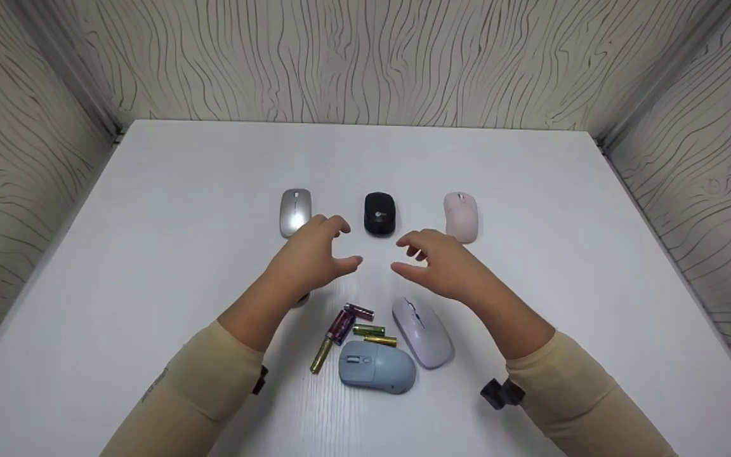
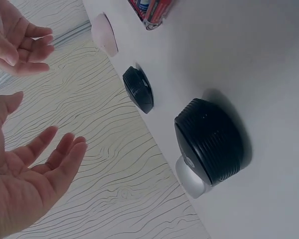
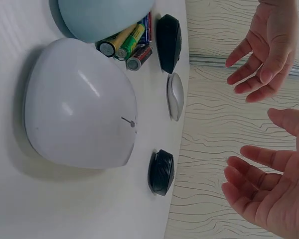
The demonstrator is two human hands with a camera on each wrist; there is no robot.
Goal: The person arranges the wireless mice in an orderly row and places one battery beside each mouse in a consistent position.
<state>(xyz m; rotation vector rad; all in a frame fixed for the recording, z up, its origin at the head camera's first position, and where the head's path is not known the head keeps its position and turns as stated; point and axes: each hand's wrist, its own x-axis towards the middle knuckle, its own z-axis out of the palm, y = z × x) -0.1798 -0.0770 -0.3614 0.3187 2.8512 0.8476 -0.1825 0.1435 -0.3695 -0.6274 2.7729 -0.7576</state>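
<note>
Both hands hover above the white table, empty, with bent, relaxed fingers. My left hand (image 1: pixel 311 254) is nearest the silver mouse (image 1: pixel 294 212) and covers its lower edge from the head camera. My right hand (image 1: pixel 440 263) hangs just in front of the pink mouse (image 1: pixel 462 217). Between and beyond the fingertips sits a black mouse (image 1: pixel 379 214). Beneath the left wrist lies a second black mouse (image 2: pixel 209 142), mostly hidden in the head view. Closer to me are a lavender mouse (image 1: pixel 423 333), a blue mouse (image 1: pixel 377 367) lying sideways and several batteries (image 1: pixel 368 330).
A red-wrapped battery pack (image 1: pixel 341 327) lies among the loose batteries, left of the lavender mouse. Wood-grain panels (image 1: pixel 365 63) stand behind the table (image 1: pixel 530 171) and along both sides. Black wrist mounts (image 1: pixel 502 393) stick out inward from the sleeves.
</note>
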